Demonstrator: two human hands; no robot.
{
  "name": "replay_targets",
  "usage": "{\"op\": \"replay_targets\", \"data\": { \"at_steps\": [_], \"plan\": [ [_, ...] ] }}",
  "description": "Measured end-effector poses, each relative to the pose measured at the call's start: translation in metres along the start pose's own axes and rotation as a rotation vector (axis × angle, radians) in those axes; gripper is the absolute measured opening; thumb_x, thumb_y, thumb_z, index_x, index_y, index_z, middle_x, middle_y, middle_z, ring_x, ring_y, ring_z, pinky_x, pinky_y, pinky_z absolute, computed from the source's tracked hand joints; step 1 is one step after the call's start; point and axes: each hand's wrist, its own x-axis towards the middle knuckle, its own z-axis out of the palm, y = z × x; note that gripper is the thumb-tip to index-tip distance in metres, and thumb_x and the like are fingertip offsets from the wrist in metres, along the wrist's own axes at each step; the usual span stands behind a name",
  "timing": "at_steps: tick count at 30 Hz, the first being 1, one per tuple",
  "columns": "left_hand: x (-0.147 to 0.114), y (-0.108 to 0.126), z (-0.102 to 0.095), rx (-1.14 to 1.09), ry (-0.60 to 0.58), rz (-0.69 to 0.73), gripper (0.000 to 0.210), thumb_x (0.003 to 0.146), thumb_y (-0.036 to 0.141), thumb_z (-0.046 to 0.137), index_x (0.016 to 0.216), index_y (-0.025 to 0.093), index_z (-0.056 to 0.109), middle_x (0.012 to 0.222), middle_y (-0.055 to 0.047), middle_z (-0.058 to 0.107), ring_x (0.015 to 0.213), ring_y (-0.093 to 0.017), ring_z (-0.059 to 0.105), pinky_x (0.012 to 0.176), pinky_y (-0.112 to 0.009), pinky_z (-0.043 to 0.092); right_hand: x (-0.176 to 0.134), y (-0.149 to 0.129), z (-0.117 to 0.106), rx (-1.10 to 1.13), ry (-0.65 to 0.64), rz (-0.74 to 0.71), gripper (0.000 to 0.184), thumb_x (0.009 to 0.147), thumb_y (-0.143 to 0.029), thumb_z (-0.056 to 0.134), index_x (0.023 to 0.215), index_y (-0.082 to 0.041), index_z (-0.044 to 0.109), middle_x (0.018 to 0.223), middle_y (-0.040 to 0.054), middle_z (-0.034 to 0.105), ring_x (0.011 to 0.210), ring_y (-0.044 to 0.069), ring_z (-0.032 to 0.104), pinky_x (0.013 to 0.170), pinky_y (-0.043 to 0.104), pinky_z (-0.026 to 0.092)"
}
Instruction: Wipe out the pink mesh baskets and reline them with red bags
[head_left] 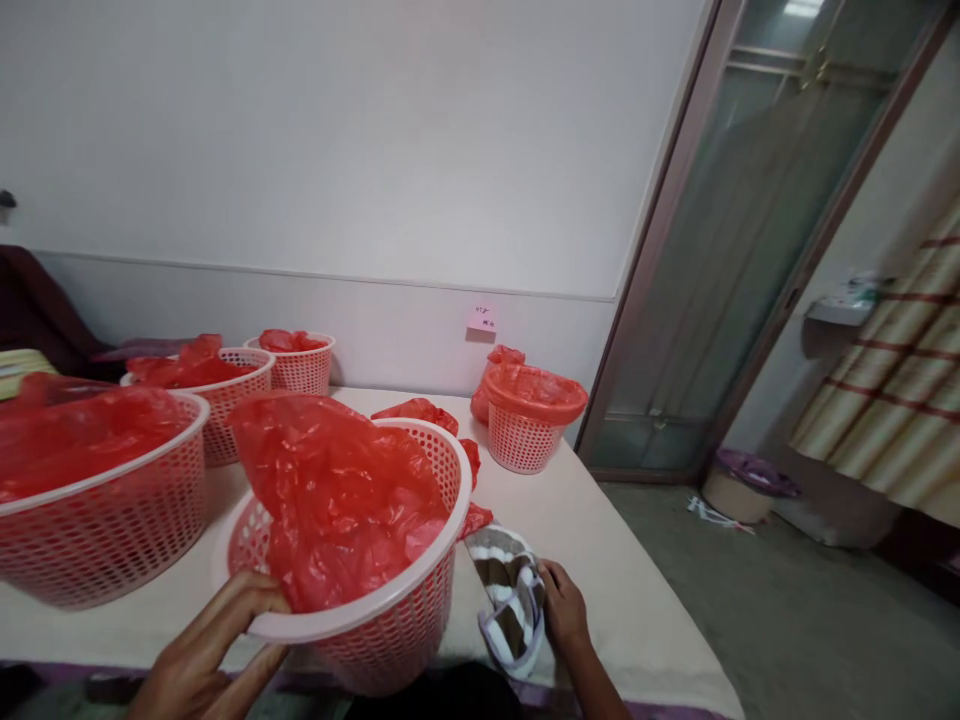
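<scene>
My left hand (pixel 214 645) is closed over the near left rim of a pink plastic basket (pixel 397 645), which leans toward me at the table's front edge. A crumpled red plastic bag (pixel 337 500) lines the basket and stands up above its rim on the left. To the right of the basket, my right hand (pixel 564 608) holds the edge of a brown, grey and white striped cloth (pixel 511 590) that lies on the table. The fingertips of the right hand are partly hidden by the cloth.
More pink baskets with red bags stand at left (pixel 112 545) and along the wall (pixel 300 370). Another bag-lined basket (pixel 525 440) is at the back right of the table (pixel 630 580). A pink note (pixel 481 320) is on the wall. A bin (pixel 739 490) stands on the floor.
</scene>
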Motion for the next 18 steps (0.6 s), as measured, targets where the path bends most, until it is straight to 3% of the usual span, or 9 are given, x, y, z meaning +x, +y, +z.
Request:
{"op": "replay_targets", "data": {
  "at_steps": [4,6,10,12,15,17,18],
  "plan": [
    [0.002,0.000,0.010,0.025,-0.030,0.055,0.015,0.089,0.034,0.057,0.102,0.029,0.053,0.091,0.003,0.062,0.086,-0.012,0.066,0.074,-0.015,0.051,-0.001,-0.013,-0.006,0.035,0.024,0.026,0.049,0.068,-0.063,0.052,0.083,-0.020,0.071,0.089,0.0089,0.075,0.088,0.029,0.068,0.082,0.038,0.052],
    [0.002,0.004,0.015,0.062,-0.045,0.057,0.013,0.090,0.032,0.055,0.103,0.030,0.052,0.090,0.003,0.062,0.087,-0.012,0.067,0.075,-0.015,0.051,0.002,-0.025,-0.010,0.030,0.096,0.064,0.051,0.064,-0.064,0.052,0.081,-0.018,0.068,0.085,0.0117,0.074,0.086,0.032,0.067,0.082,0.043,0.051],
    [0.004,0.016,0.023,0.146,-0.025,0.109,0.016,0.088,0.026,0.055,0.103,0.029,0.050,0.091,0.001,0.065,0.085,-0.015,0.069,0.070,-0.019,0.054,0.004,-0.077,-0.015,0.027,0.256,0.041,0.058,0.065,-0.065,0.047,0.089,-0.014,0.061,0.099,0.0219,0.068,0.097,0.038,0.061,0.092,0.053,0.044],
    [0.007,0.022,0.024,0.153,-0.011,0.126,0.013,0.086,0.022,0.053,0.097,0.029,0.049,0.084,0.002,0.063,0.076,-0.015,0.068,0.062,-0.019,0.053,0.001,-0.120,-0.014,0.067,0.197,-0.080,0.056,0.072,-0.062,0.048,0.097,-0.014,0.060,0.105,0.0192,0.067,0.100,0.033,0.061,0.093,0.045,0.046],
    [0.009,0.027,0.027,0.172,-0.020,0.125,0.011,0.086,0.019,0.051,0.090,0.028,0.046,0.078,0.003,0.059,0.066,-0.014,0.066,0.055,-0.020,0.051,-0.013,-0.196,-0.008,0.101,-0.005,-0.301,0.039,0.081,-0.053,0.052,0.098,-0.020,0.063,0.103,0.0102,0.068,0.098,0.025,0.062,0.089,0.035,0.048],
    [0.008,0.029,0.032,0.214,-0.012,0.124,0.012,0.086,0.018,0.050,0.091,0.028,0.045,0.079,0.002,0.058,0.066,-0.014,0.066,0.055,-0.021,0.051,-0.025,-0.243,-0.003,-0.051,-0.260,-0.532,0.028,0.084,-0.041,0.054,0.097,-0.020,0.065,0.101,0.0088,0.066,0.096,0.024,0.060,0.085,0.036,0.048],
    [0.007,0.030,0.034,0.237,-0.002,0.133,0.013,0.085,0.017,0.049,0.092,0.027,0.045,0.079,0.002,0.058,0.066,-0.014,0.066,0.055,-0.022,0.051,-0.031,-0.263,-0.001,-0.198,-0.311,-0.613,0.023,0.083,-0.038,0.057,0.094,-0.020,0.066,0.097,0.0076,0.066,0.093,0.024,0.058,0.084,0.038,0.047]
  ]
}}
